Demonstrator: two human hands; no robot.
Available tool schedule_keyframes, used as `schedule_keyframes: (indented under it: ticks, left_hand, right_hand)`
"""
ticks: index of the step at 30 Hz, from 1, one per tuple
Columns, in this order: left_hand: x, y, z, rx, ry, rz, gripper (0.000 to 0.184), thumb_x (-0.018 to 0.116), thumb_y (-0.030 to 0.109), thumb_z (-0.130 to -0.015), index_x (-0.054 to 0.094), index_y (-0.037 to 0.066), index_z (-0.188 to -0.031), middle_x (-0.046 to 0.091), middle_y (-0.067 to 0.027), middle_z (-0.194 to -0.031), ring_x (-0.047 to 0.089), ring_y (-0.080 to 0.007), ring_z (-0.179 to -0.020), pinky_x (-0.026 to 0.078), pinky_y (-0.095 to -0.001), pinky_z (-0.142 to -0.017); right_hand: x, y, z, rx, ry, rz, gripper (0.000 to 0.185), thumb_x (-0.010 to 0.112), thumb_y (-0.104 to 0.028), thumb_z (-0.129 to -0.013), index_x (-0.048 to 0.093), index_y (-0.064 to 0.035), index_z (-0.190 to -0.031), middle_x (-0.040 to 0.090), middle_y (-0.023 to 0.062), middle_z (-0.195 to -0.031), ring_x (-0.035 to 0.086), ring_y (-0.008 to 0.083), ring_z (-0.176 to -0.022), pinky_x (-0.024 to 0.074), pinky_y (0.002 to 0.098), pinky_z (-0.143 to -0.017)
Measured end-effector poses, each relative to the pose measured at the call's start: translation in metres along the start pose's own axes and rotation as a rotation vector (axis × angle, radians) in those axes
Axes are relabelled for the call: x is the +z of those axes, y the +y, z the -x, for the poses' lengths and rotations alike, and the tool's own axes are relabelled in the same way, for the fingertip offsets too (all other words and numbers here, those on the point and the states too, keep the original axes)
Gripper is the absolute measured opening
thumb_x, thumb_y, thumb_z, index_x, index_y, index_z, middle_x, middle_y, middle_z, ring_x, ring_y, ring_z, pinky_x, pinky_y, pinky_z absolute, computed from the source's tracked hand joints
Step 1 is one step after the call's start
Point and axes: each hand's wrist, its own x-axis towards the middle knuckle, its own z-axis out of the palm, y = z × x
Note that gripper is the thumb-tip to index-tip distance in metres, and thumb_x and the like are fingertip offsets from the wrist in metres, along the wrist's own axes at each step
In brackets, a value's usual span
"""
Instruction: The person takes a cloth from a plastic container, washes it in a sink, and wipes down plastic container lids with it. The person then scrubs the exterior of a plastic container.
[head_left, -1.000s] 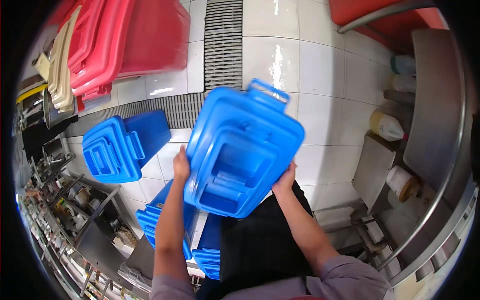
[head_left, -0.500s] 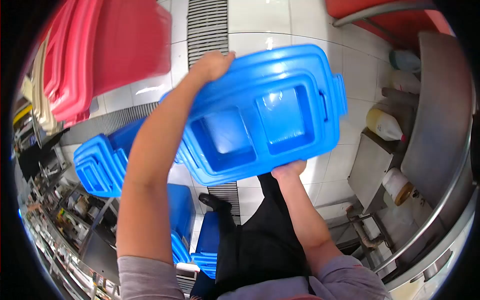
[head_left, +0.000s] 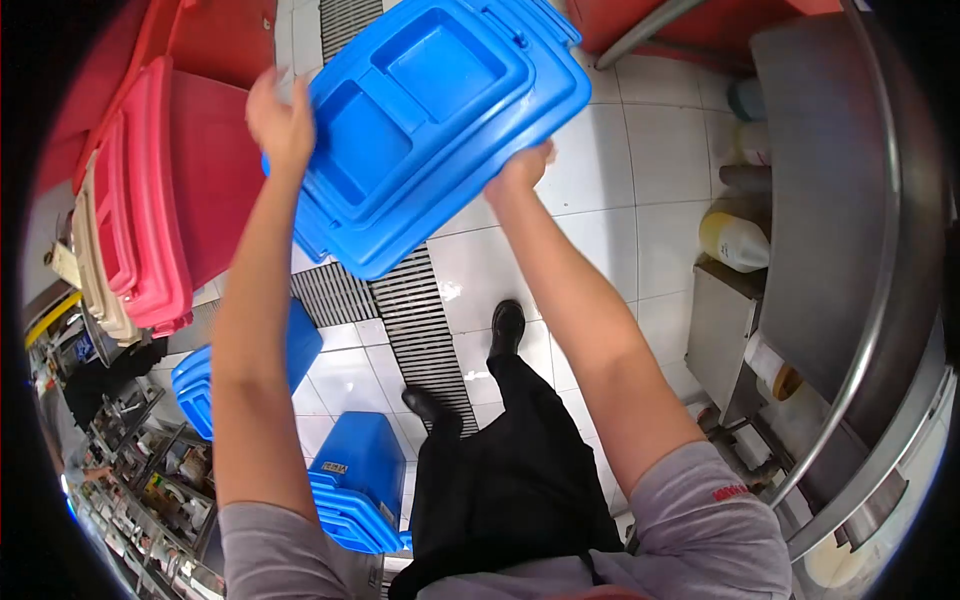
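White floor tiles [head_left: 590, 240], crossed by a dark drain grating [head_left: 415, 320], spread beneath the work. Above them, in the air and tilted, a blue lid [head_left: 425, 130] with two rectangular recesses shows its upper face near the top of the view; whether a bin body is attached below it is hidden. At its left edge is the left hand [head_left: 281, 125], blurred, thumb and fingers apart; I cannot tell if it touches the rim. Against the lower right edge sits the right hand [head_left: 522, 168], palm at the rim, most of its fingers out of sight behind, so I cannot tell how tightly they close.

Farther left stand a red bin [head_left: 215, 200] and, beside it, a beige lid [head_left: 95, 270]. Two more blue containers are on the floor: one [head_left: 303, 345] partly covered by the left forearm, the other [head_left: 365, 450] nearer the person's black shoes [head_left: 428, 405]. Along the right side runs a steel counter [head_left: 820, 180], with a bottle of yellow liquid [head_left: 735, 240] and a white jar [head_left: 768, 362] beside it.
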Motion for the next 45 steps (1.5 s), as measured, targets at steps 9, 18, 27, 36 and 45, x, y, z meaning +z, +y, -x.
schedule_keyframes:
  ticks: [9, 18, 27, 36, 45]
  left_hand:
    - [-0.079, -0.089, 0.237, -1.964, -0.132, 0.795, 0.045, 0.039, 0.045, -0.082, 0.04, 0.012, -0.113, 0.048, -0.0057, -0.102, 0.048, -0.0202, -0.088, 0.039, -0.0329, -0.073]
    - [-0.027, -0.057, 0.24, -1.847, -0.044, 1.612, 0.046, 0.035, 0.042, -0.084, 0.04, 0.011, -0.118, 0.047, -0.0061, -0.117, 0.045, -0.0253, -0.105, 0.038, -0.0417, -0.088]
    - [-0.044, -0.05, 0.205, -1.981, -0.053, 1.486, 0.049, 0.031, 0.043, -0.085, 0.036, 0.011, -0.122, 0.041, -0.0067, -0.123, 0.039, -0.0262, -0.112, 0.033, -0.0408, -0.093]
    - [-0.053, -0.038, 0.181, -2.054, 0.005, 1.322, 0.046, 0.028, 0.038, -0.087, 0.034, 0.011, -0.124, 0.04, -0.0075, -0.124, 0.04, -0.0262, -0.112, 0.035, -0.0419, -0.092]
    - [-0.061, -0.029, 0.19, -2.125, 0.091, 1.114, 0.044, 0.028, 0.04, -0.086, 0.04, 0.013, -0.119, 0.046, -0.0058, -0.118, 0.044, -0.0266, -0.107, 0.036, -0.0448, -0.088]
  right_hand:
    - [0.065, -0.155, -0.113, -0.969, -0.129, 1.432, 0.042, 0.055, -0.036, -0.069, 0.058, 0.0046, -0.077, 0.058, 0.0232, -0.084, 0.056, 0.0329, -0.082, 0.0434, 0.0382, -0.071]
    - [0.205, -0.136, -0.198, -1.046, -0.592, 1.225, 0.04, 0.052, -0.036, -0.074, 0.057, -0.0039, -0.096, 0.057, 0.0197, -0.091, 0.054, 0.0331, -0.089, 0.0428, 0.0362, -0.076]
    - [0.18, -0.11, -0.153, -0.764, -0.788, 1.694, 0.04, 0.046, -0.039, -0.081, 0.054, -0.0029, -0.097, 0.055, 0.0211, -0.092, 0.053, 0.0326, -0.086, 0.0408, 0.0341, -0.075]
    - [0.132, -0.161, -0.131, -0.486, -0.562, 1.443, 0.023, 0.051, -0.027, -0.081, 0.06, -0.0091, -0.092, 0.056, 0.0156, -0.096, 0.054, 0.0307, -0.088, 0.0431, 0.0326, -0.077]
    - [0.203, -0.109, -0.167, -0.995, -0.961, 1.618, 0.016, 0.057, -0.002, -0.065, 0.058, -0.0014, -0.081, 0.052, 0.0131, -0.084, 0.051, 0.0277, -0.083, 0.0421, 0.0333, -0.072]
